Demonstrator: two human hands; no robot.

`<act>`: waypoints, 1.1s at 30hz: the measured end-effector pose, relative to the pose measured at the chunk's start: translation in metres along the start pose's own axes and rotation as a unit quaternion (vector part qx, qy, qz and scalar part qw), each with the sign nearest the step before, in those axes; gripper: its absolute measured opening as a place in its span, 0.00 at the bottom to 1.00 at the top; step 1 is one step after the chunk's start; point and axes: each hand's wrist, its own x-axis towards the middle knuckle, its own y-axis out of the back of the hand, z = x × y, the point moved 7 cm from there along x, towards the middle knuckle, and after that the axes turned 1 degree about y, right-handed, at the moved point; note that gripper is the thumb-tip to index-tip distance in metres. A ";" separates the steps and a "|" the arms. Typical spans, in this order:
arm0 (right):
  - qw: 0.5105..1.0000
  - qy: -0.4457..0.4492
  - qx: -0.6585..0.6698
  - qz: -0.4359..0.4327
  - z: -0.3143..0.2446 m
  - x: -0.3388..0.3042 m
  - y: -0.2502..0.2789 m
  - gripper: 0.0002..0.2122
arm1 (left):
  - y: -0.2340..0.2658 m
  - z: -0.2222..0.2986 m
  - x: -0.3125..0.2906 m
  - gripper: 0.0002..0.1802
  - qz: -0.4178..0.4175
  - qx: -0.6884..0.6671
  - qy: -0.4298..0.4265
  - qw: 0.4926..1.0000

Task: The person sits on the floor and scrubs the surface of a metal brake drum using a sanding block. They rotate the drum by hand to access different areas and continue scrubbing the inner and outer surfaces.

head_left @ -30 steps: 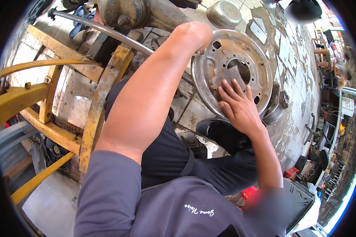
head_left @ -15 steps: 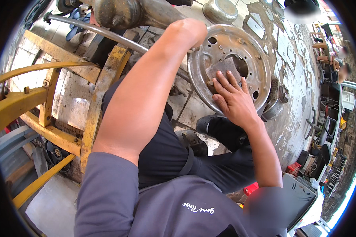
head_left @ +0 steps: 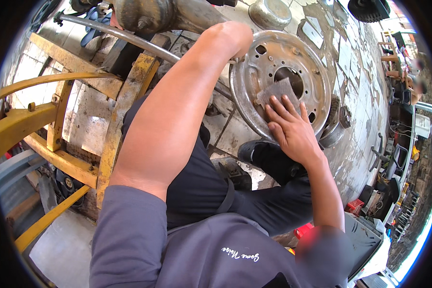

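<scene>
A worn steel wheel rim (head_left: 318,60), brownish and scuffed, stands tilted in front of me, with a round centre hole and several smaller holes. My left hand (head_left: 236,39) is bent over its upper left edge and grips it; most of those fingers are hidden behind the wrist. Flat on the wheel's face lies a grey abrasive sheet (head_left: 279,90), partly over the centre hole's edge. My right hand (head_left: 293,130) presses on this sheet with its fingers stretched out and spread.
A yellow metal frame (head_left: 72,163) fills the left side. A long metal rod (head_left: 120,38) and a large axle housing (head_left: 177,14) lie beyond it. A round metal drum (head_left: 270,13) rests on the cracked tile floor (head_left: 355,96). My shoe (head_left: 269,156) is close below the wheel.
My right hand has slid a little to the right and down across the wheel's face, taking the abrasive sheet along. My left hand stays at the wheel's edge.
</scene>
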 end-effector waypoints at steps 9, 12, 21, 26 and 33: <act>0.999 -0.005 0.011 0.046 -0.006 0.019 -0.001 0.22 | 0.002 0.002 -0.003 0.16 0.007 -0.001 0.011 1.000; 1.000 -0.009 0.002 0.022 0.000 -0.001 0.002 0.22 | 0.002 0.000 -0.004 0.16 -0.005 -0.010 0.021 1.000; 0.999 -0.007 0.010 0.049 -0.002 0.012 -0.001 0.21 | 0.000 0.000 0.000 0.15 0.009 0.005 0.014 1.000; 0.999 -0.011 0.007 0.042 0.000 0.005 -0.002 0.21 | -0.001 -0.004 0.001 0.15 -0.006 -0.014 0.044 0.999; 0.999 0.001 0.007 0.039 -0.004 0.009 0.002 0.21 | -0.006 -0.006 0.009 0.16 0.004 0.015 -0.006 1.000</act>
